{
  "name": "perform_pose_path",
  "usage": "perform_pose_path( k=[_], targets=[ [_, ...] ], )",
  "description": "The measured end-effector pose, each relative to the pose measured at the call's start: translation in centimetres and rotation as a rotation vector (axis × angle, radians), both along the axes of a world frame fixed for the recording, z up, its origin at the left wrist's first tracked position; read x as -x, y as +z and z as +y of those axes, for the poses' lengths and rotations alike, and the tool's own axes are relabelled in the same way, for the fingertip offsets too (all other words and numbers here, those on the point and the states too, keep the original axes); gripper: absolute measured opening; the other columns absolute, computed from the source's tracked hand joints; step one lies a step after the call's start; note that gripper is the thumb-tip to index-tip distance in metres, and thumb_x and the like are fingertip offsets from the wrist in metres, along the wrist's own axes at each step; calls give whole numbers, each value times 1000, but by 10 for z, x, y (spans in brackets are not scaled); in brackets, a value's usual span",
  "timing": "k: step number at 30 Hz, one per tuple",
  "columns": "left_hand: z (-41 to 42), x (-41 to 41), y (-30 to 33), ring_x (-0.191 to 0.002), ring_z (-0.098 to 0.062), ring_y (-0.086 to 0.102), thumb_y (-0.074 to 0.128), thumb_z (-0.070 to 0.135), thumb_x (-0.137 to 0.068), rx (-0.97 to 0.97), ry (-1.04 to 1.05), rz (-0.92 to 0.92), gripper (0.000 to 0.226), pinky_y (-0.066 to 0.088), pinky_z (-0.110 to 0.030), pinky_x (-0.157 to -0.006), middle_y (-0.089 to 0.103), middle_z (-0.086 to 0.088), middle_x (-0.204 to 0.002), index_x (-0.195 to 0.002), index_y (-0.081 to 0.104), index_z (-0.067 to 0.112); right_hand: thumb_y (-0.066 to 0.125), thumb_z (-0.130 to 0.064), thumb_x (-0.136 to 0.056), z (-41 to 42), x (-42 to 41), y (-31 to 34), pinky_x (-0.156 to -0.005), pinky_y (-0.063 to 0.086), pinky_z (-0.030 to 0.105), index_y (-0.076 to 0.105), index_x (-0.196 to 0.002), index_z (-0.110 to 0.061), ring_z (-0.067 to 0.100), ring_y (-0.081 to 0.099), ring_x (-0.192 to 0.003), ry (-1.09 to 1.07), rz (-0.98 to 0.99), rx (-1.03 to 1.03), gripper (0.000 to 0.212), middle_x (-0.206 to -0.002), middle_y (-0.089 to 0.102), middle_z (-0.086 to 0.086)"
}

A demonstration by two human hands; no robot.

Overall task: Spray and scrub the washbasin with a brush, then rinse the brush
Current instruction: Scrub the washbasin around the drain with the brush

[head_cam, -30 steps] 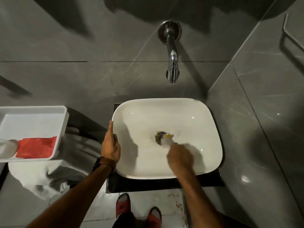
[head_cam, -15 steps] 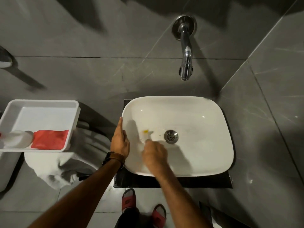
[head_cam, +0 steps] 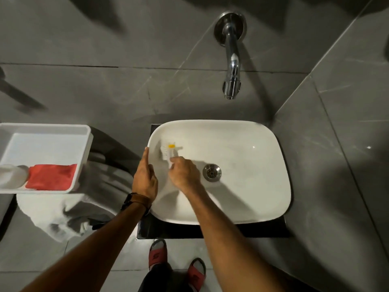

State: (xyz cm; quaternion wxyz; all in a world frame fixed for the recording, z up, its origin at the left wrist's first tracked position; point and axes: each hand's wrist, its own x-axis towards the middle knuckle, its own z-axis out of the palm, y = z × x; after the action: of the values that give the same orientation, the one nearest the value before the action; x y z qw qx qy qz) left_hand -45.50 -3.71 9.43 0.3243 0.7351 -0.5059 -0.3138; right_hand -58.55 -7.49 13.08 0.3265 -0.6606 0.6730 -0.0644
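A white rounded washbasin [head_cam: 263, 197] sits on a black stand, with a metal drain [head_cam: 211, 172] in its middle. My right hand [head_cam: 184, 173] grips the handle of a white brush [head_cam: 168, 151] with a yellow spot; its bristles press on the basin's inner left wall. My left hand [head_cam: 144, 177] rests flat on the basin's left rim, fingers together, holding nothing. A chrome tap [head_cam: 231, 81] juts from the grey wall above the basin; no water runs from it.
A white tray [head_cam: 48, 142] at the left holds a red cloth [head_cam: 51, 177] and a white bottle [head_cam: 11, 175]. A pale cloth [head_cam: 69, 209] lies crumpled under the tray. My feet in red sandals [head_cam: 157, 255] stand below the basin. Grey tiled walls close in behind and at the right.
My right hand has carried the brush from the drain leftward to the basin's upper left wall. The left hand has stayed on the rim.
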Motion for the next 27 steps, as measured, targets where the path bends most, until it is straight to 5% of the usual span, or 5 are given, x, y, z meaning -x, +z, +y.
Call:
perform_pose_path(
  k=[7,13,17,23,27],
  targets=[
    [-1,0,-2,-127,-27,53,33,23,-104,12,6,-17,57,45,-46,-108,44,-3,-152,-154,13,40,58,-20,-87,20,164,7,-80,50,36,72,-105,-11,35,68,-102,-549,456,20,24,-108,72,14],
    [-1,-1,-4,-127,-28,53,35,16,-102,16,6,-53,61,42,-40,-109,44,-5,-151,-154,14,40,49,-16,-94,41,44,-6,-88,52,39,65,-118,-14,33,66,-112,-228,170,-89,29,-119,69,11],
    [-1,-1,-4,-122,-30,56,35,17,-102,3,3,-52,62,47,-47,-105,48,-9,-147,-153,10,43,53,-21,-94,68,9,2,-79,55,38,70,-107,-14,33,72,-99,49,215,-40,22,-105,75,11],
    [-2,-1,-5,-129,-26,51,35,13,-102,11,13,-30,61,39,-36,-110,43,-4,-152,-154,15,37,53,-21,-89,54,112,9,-71,47,31,68,-111,-18,27,71,-99,-295,383,-152,27,-107,75,4],
    [-1,0,-2,-128,-24,52,35,15,-102,16,8,-23,61,40,-34,-109,43,-3,-152,-154,14,38,50,-24,-92,80,54,15,-85,52,34,65,-113,-18,27,69,-107,-121,294,-240,27,-115,73,6]
  ],
)
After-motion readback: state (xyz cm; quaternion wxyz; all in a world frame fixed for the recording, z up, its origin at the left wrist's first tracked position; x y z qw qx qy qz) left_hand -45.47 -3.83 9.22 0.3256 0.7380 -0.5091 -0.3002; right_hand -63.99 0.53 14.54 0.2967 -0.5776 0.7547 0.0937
